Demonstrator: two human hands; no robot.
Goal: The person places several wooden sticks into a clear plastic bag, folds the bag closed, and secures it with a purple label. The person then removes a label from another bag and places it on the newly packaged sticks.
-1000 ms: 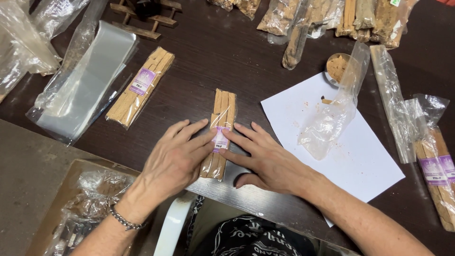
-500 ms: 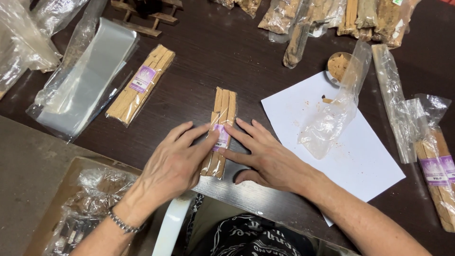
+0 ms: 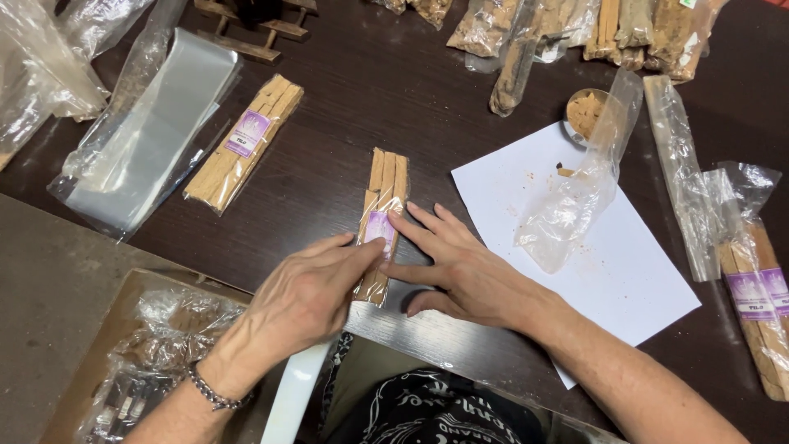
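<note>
A clear-wrapped bundle of wooden sticks (image 3: pixel 385 191) with a purple label lies on the dark table (image 3: pixel 345 123), pointing away from me. My left hand (image 3: pixel 308 292) lies over its near left side, fingertips pressing on the label. From the other side my right hand (image 3: pixel 460 267) rests flat against the bundle, fingers spread and touching the label too. Neither hand lifts the bundle.
A second labelled stick bundle (image 3: pixel 245 140) lies to the left beside a stack of clear sleeves (image 3: pixel 152 131). A white paper sheet (image 3: pixel 608 271) with a crumpled plastic bag (image 3: pixel 575 197) lies right. More packed bundles (image 3: pixel 752 296) sit far right. A cardboard box (image 3: pixel 140 353) stands lower left.
Both hands have stayed on the bundle; the fingertips shifted slightly over the purple label. The bundle has not moved.
</note>
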